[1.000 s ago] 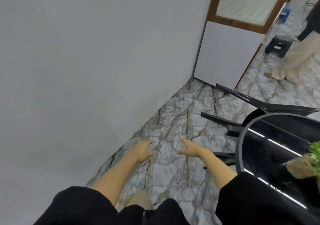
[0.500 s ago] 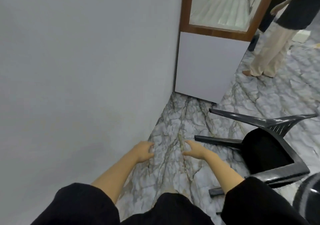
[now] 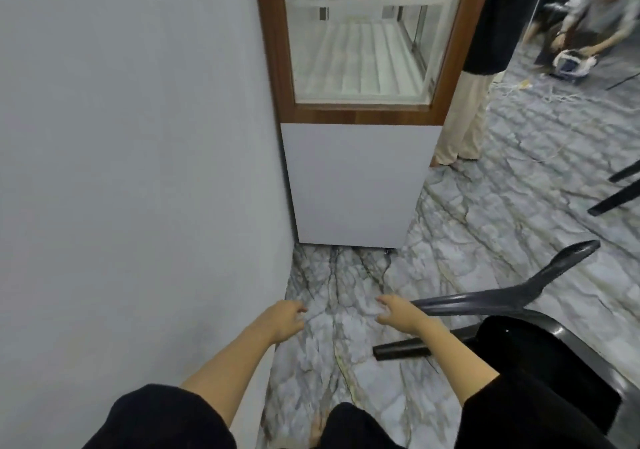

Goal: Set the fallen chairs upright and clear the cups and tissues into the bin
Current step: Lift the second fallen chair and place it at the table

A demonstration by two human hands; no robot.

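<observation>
A grey-veined marble floor (image 3: 346, 355) is bounded by a plain grey wall (image 3: 138, 137). Both empty hands are held out above it, the left hand (image 3: 282, 320) and right hand (image 3: 398, 313) with fingers loosely curled apart. Just right of the right hand, a black plastic chair (image 3: 502, 337) lies toppled, legs pointing sideways. Beyond the chair, a wood-framed glass display cabinet (image 3: 360, 102) is seen against the wall.

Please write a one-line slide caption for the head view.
Empty hands reach over a marble floor beside a fallen black chair.

We find no readable text, label, brand, number or sign anywhere here, neither on the wall (image 3: 131, 171) nor on the glass-fronted cabinet (image 3: 356, 178).
</observation>
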